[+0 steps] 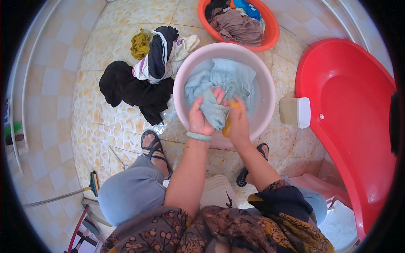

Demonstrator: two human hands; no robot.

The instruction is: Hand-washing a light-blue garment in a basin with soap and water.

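A pale pink basin (pixel 268 90) on the tiled floor holds water and a light blue wet cloth (pixel 230 74). Over its near side, my left hand (pixel 200 118), with a pale bangle at the wrist, supports a raised fold of that cloth across the palm and fingers. My right hand (pixel 239 124) is closed round a yellow bar of soap (pixel 228 126), which is right beside the raised fold. Whether the soap touches the cloth I cannot tell. Most of the cloth lies in the water beyond my hands.
Left of the basin lie black clothes (pixel 130 86), a white and dark bundle (pixel 158 59) and a mustard cloth (pixel 140 44). An orange tub (pixel 272 36) of clothes stands behind. To the right are a lidded box (pixel 294 111) and a red bathtub (pixel 350 109). A squeegee (pixel 93 184) lies at left.
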